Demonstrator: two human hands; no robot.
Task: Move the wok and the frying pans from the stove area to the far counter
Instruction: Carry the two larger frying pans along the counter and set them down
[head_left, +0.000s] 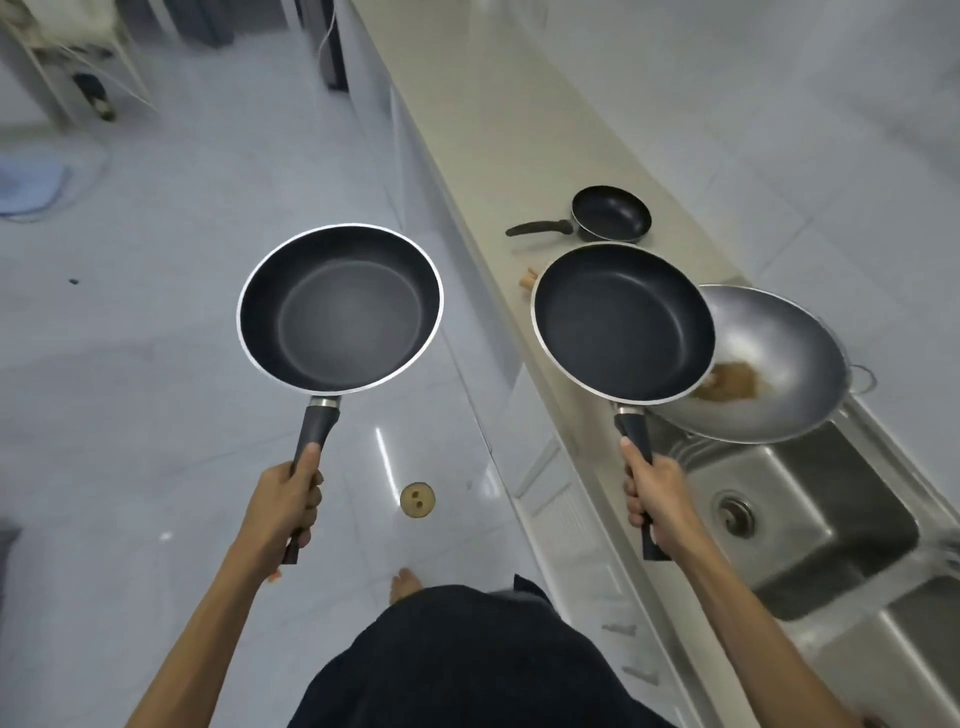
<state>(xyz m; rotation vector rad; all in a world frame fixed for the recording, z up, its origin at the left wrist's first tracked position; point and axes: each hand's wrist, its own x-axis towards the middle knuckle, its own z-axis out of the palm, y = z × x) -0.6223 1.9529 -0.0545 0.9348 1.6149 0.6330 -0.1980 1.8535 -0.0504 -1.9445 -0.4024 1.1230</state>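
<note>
My left hand (288, 499) grips the black handle of a dark non-stick frying pan (340, 306), held level over the floor. My right hand (652, 493) grips the handle of a second, similar frying pan (623, 322), held over the counter's front edge and partly covering the wok. The steel wok (779, 358), with a brown stain inside, rests on the counter beside the sink. A small black frying pan (610, 214) sits further along the beige counter (519, 156), its handle pointing left.
A steel sink (810, 525) with a drain lies right of my right hand. White cabinet fronts run below the counter. A round floor drain (417, 500) sits on the glossy tiled floor. A wooden handle tip (529, 278) shows behind the right pan. A rack stands far left.
</note>
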